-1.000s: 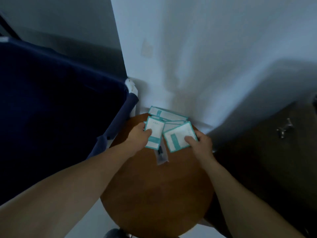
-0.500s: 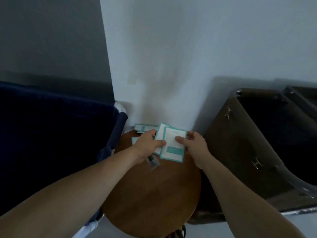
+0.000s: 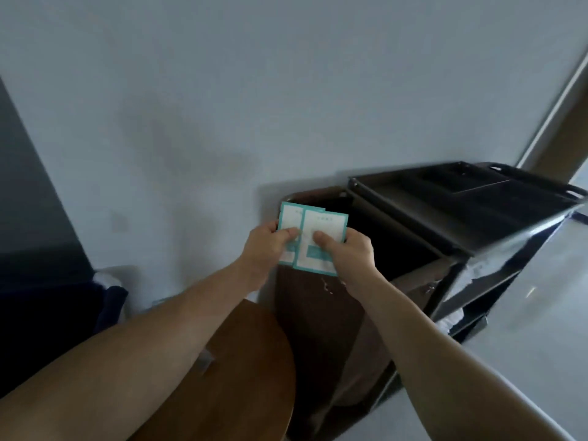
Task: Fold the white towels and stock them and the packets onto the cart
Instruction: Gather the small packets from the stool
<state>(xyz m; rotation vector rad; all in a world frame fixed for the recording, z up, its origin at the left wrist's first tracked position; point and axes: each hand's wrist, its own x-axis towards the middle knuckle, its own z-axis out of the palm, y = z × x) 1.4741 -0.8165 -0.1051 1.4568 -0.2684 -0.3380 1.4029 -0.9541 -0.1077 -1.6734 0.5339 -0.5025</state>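
Note:
Both hands hold a small fanned stack of white packets with teal borders, lifted in front of the wall. My left hand pinches the left side of the stack, thumb on the front. My right hand pinches the right side, thumb across the front packet. The packets hang over the near corner of the brown fabric bag on the dark cart, whose top tray lies to the right. A clear packet lies on the round wooden table, partly hidden by my left forearm. No towel is clearly visible.
A dark blue fabric bin with a white corner piece stands at the left. The white wall fills the background. The cart's lower shelves show at right, over a light floor.
Both hands have lifted the packets off the round table and carried them up and right, over the cart's brown bag. The view has swung right, bringing the cart's top tray into sight.

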